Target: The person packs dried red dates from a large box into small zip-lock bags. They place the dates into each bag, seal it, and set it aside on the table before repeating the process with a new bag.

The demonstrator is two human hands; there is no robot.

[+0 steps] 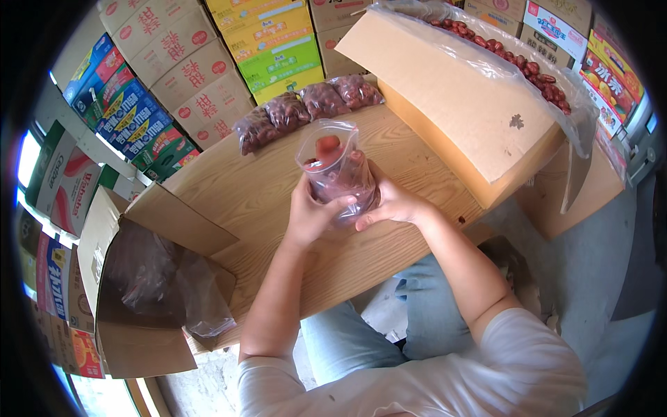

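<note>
A clear plastic zip bag (338, 180) of red dates stands on the wooden table, held between my two hands. Its mouth gapes at the top, where some red dates (328, 148) show. My left hand (311, 211) wraps the bag's left side, thumb across the front. On the right side, my right hand (388, 200) cups the bag low down, its thumb near the bottom. Behind it, several filled bags of dates (286, 111) lie in a row along the far edge. The fingers behind the bag are hidden.
To the right, a big cardboard box (453, 88) lined with plastic holds loose red dates (500, 52). An open carton (151, 339) with clear empty bags (203, 302) lies at the left on the wooden table (229, 182). Stacked cartons (193, 73) line the wall behind.
</note>
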